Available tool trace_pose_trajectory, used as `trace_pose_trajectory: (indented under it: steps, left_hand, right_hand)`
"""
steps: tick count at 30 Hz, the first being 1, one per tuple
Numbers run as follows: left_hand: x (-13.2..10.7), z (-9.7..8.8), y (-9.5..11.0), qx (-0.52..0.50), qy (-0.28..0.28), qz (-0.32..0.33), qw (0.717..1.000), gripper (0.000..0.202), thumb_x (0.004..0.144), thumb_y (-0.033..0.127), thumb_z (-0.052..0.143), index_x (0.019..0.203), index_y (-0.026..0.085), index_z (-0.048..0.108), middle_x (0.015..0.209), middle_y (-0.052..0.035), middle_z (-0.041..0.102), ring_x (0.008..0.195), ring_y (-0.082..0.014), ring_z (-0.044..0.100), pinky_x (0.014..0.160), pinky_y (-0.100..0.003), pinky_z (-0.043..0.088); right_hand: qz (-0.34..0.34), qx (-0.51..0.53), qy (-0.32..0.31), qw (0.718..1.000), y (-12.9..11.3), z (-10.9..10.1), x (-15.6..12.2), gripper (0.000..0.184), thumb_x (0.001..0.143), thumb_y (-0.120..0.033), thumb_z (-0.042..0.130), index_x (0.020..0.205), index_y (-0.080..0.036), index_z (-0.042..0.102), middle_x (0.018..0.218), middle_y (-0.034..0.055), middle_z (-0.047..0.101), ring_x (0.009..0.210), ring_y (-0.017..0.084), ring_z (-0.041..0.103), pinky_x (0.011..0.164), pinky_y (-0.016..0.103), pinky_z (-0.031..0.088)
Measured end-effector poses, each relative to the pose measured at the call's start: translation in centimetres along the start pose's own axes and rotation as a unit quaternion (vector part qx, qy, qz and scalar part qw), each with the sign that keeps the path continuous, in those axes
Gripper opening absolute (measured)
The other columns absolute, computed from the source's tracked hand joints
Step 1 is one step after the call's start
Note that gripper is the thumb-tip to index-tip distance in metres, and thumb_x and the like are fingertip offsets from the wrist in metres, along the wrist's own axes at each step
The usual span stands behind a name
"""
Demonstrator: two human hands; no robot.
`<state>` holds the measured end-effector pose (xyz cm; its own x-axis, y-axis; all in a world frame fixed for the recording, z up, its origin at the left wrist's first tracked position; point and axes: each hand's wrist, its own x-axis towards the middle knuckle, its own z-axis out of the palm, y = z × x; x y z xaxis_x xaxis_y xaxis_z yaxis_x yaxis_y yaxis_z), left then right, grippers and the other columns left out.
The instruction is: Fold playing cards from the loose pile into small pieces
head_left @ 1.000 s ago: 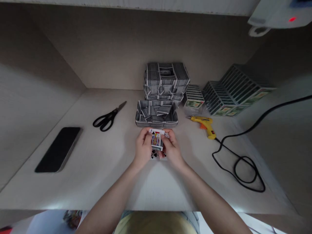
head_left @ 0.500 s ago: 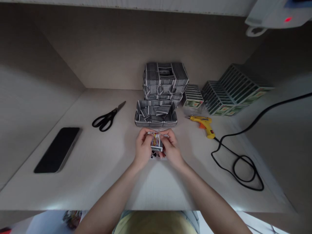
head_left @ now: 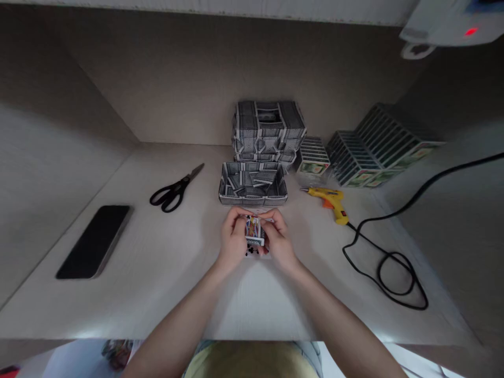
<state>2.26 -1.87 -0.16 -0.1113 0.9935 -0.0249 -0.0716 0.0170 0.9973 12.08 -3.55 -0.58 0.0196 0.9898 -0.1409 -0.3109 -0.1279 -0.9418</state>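
Pinching a face card (head_left: 254, 231) from both sides, the left hand (head_left: 232, 239) and right hand (head_left: 281, 240) show in the head view just in front of the open box (head_left: 253, 200), thumbs on the card's face and the other fingers curled in close around its far edge. Beneath it, nearer the person, part of a card with black clubs (head_left: 251, 251) shows; whether a hand touches that one, I cannot tell. The open box, walled with grey-patterned cards, contains loose grey-patterned pieces (head_left: 263, 178) lying at angles. Right behind the box rises a stack of similar boxes (head_left: 246, 123), its top one having a rectangular opening, too dark inside to read. Right of the box are a yellow glue gun (head_left: 328, 198) and green-and-white packs (head_left: 360, 163) in rows; left of it, black-handled scissors (head_left: 171, 194) and, farther off, a phone (head_left: 94, 241).
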Motion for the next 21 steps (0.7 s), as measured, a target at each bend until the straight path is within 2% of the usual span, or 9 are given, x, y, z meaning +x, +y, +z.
trace_pose_trajectory:
  steps: [9, 15, 21]
  left_hand:
    - [-0.16, -0.03, -0.03, -0.029, 0.007, -0.014, 0.999, 0.007, 0.070, 0.019, 0.044, 0.067, 0.017, 0.050, 0.052, 0.0058, 0.047, 0.042, -0.0075, 0.043, 0.039, -0.018, 0.035]
    - [-0.13, -0.01, 0.21, -0.014, 0.020, -0.020, 1.000, 0.009, 0.068, 0.019, 0.044, 0.064, 0.017, 0.052, 0.052, 0.0050, 0.048, 0.043, -0.0075, 0.044, 0.041, -0.018, 0.035]
    - [0.10, 0.11, 0.34, -0.037, -0.015, -0.072, 0.997, 0.012, 0.068, 0.022, 0.044, 0.069, 0.016, 0.054, 0.052, 0.0047, 0.049, 0.038, -0.0083, 0.044, 0.035, -0.019, 0.033]
  right_hand:
    - [0.003, 0.017, -0.006, 1.000, -0.11, 0.05, -0.13, 0.008, 0.078, -0.029, 0.048, 0.079, -0.023, 0.043, 0.045, -0.0115, 0.046, 0.024, 0.007, 0.040, 0.024, 0.016, 0.026]
    - [0.027, -0.013, 0.001, 1.000, -0.22, -0.02, -0.24, 0.010, 0.078, -0.032, 0.049, 0.080, -0.023, 0.043, 0.044, -0.0113, 0.044, 0.026, 0.008, 0.040, 0.026, 0.018, 0.029]
    - [0.006, -0.043, 0.016, 0.999, -0.05, -0.29, -0.27, 0.013, 0.078, -0.035, 0.050, 0.079, -0.023, 0.043, 0.048, -0.0100, 0.046, 0.027, 0.008, 0.042, 0.026, 0.019, 0.030]
